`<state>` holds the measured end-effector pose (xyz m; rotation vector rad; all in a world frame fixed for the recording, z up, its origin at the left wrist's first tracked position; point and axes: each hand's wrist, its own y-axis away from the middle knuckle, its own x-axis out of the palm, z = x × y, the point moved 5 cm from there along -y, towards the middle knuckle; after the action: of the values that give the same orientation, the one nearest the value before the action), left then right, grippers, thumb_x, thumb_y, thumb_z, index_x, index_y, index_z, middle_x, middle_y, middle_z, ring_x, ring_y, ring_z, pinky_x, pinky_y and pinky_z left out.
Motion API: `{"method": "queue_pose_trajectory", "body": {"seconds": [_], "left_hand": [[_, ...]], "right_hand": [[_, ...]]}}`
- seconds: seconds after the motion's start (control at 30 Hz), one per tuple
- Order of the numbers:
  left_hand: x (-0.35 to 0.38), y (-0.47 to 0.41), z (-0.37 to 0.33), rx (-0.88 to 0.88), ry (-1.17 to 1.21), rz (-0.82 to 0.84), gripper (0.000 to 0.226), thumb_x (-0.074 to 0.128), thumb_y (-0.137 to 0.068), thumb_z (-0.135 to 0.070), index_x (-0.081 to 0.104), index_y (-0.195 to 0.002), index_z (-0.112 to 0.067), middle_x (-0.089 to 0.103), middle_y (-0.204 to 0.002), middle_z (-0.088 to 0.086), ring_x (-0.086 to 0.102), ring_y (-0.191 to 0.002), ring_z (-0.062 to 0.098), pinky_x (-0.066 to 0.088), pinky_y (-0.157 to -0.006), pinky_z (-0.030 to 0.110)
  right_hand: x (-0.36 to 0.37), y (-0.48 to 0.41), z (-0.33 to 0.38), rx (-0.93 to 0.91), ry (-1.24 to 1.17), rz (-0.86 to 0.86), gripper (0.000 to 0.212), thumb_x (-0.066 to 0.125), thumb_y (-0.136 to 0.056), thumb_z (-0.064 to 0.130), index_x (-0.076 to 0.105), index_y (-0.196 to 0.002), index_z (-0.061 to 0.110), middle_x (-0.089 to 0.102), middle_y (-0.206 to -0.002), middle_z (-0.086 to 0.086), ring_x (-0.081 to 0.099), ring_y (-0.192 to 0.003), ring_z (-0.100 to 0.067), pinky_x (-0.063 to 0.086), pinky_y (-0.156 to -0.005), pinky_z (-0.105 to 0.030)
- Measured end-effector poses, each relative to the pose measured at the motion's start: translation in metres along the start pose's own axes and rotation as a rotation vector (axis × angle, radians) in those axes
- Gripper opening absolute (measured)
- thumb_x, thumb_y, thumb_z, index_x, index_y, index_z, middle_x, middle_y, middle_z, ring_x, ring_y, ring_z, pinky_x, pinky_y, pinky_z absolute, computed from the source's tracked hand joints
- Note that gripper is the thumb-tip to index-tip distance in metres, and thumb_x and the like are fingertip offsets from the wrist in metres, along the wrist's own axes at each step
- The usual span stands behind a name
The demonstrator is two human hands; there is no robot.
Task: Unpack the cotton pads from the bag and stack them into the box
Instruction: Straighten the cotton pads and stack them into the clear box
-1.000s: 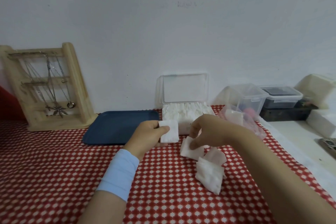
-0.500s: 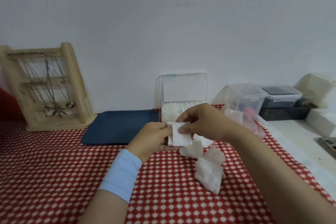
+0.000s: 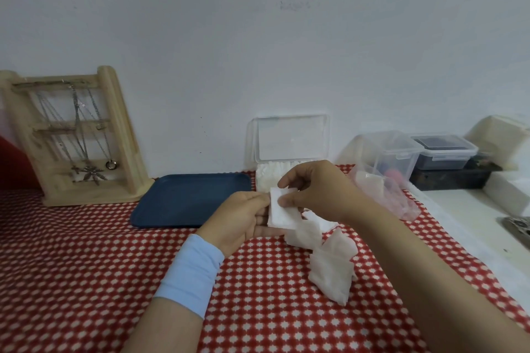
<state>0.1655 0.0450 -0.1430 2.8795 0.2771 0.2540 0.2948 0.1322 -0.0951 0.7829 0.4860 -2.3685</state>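
Both hands meet over the red checked cloth in front of the clear box (image 3: 289,140), whose lid stands open and whose base shows white cotton pads. My left hand (image 3: 243,218) holds a small stack of square white pads (image 3: 282,213) from the left. My right hand (image 3: 318,189) pinches the top pad of that stack between thumb and fingers. Several loose pads (image 3: 329,264) lie on the cloth just right of and below the hands. A crumpled clear pink bag (image 3: 384,189) lies behind my right wrist.
A dark blue tray (image 3: 189,198) lies left of the box. A wooden jewellery stand (image 3: 74,137) with necklaces stands at far left. Clear plastic containers (image 3: 401,152) and a dark box sit at right on a white ledge (image 3: 470,221).
My right hand lifted a pad from the loose pile and brought it up and left onto the pad held in my left hand; both hands now hold the stack together.
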Motion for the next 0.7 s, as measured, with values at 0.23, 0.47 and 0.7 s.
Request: {"method": "queue_pose_trajectory", "body": {"seconds": [0.23, 0.47, 0.7], "left_hand": [[-0.009, -0.003, 0.0, 0.086, -0.268, -0.033, 0.027, 0.071, -0.093, -0.01, 0.072, -0.119, -0.007, 0.079, -0.106, 0.006, 0.076, -0.101, 0.022, 0.06, -0.093, 0.042], [-0.041, -0.008, -0.001, 0.123, -0.272, -0.248, 0.028, 0.073, -0.088, -0.001, 0.071, -0.112, -0.016, 0.078, -0.109, 0.004, 0.076, -0.097, 0.02, 0.061, -0.09, 0.041], [-0.032, -0.005, -0.002, 0.108, -0.18, -0.23, 0.014, 0.065, -0.097, -0.009, 0.07, -0.109, -0.013, 0.077, -0.109, 0.008, 0.076, -0.097, 0.022, 0.063, -0.077, 0.031]], "right_hand": [[-0.006, 0.0, -0.005, 0.065, 0.156, -0.005, 0.028, 0.083, -0.08, 0.04, 0.074, -0.102, 0.026, 0.071, -0.094, 0.012, 0.066, -0.069, -0.002, 0.049, -0.062, -0.017], [0.019, 0.01, -0.022, 0.111, 0.6, 0.386, 0.048, 0.079, -0.084, 0.022, 0.065, -0.129, 0.023, 0.068, -0.117, 0.004, 0.067, -0.097, -0.016, 0.06, -0.084, -0.032], [0.016, 0.009, -0.021, 0.098, 0.601, 0.368, 0.024, 0.079, -0.081, 0.033, 0.066, -0.087, 0.013, 0.065, -0.082, 0.004, 0.059, -0.069, -0.011, 0.048, -0.061, -0.025]]}}
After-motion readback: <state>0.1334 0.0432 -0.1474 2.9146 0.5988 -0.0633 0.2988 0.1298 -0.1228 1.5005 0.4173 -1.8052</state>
